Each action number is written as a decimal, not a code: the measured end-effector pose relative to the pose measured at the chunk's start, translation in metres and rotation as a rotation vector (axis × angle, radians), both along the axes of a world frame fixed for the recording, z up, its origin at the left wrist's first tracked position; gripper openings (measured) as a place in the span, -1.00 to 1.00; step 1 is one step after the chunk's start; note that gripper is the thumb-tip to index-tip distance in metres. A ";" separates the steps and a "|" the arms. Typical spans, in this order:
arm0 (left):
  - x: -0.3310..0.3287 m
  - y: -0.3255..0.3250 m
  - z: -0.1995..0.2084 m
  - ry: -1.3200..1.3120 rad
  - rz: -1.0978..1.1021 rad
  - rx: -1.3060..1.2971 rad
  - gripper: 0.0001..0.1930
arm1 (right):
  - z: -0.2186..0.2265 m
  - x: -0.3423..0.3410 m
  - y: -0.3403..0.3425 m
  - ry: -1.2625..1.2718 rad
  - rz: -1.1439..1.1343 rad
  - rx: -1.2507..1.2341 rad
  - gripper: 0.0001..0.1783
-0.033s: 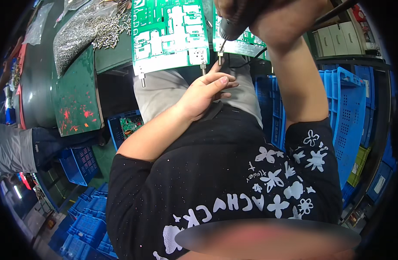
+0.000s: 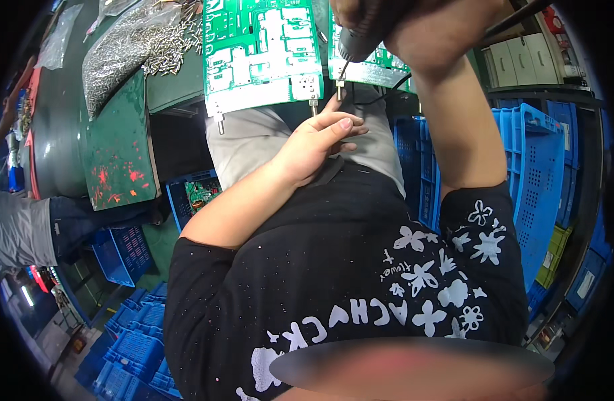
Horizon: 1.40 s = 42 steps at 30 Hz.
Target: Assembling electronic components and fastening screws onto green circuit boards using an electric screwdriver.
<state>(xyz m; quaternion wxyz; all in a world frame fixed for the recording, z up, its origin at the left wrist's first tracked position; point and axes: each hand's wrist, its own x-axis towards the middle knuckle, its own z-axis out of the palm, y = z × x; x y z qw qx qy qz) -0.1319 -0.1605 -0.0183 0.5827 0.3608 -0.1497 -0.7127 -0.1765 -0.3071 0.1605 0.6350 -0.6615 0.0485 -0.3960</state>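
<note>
Driver in right hand | left hand loosely spread by post, right board lower-left corner | keep bit square

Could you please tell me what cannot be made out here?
In the head view:
Left circuit board: far end cut off by the top edge.
Right circuit board: partly hidden by the right hand and driver.
Metal post: whether the driver touches it, too small.
</note>
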 end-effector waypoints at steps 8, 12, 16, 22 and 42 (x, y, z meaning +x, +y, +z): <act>-0.001 -0.001 0.001 0.012 0.001 0.005 -0.69 | -0.007 0.001 0.000 -0.043 0.062 0.175 -0.21; -0.002 -0.001 0.002 -0.034 0.019 -0.039 -0.69 | -0.011 0.004 -0.008 -0.360 0.585 0.585 -0.19; -0.001 -0.001 0.003 -0.007 0.004 -0.002 -0.69 | -0.018 0.002 -0.012 -0.162 0.264 0.323 -0.16; -0.002 0.000 0.006 -0.011 0.003 -0.003 -0.73 | -0.023 0.003 -0.016 -0.177 0.328 0.261 -0.18; 0.013 -0.007 0.047 -1.235 0.046 -0.231 -0.80 | 0.007 -0.096 -0.020 -0.239 0.078 0.263 -0.20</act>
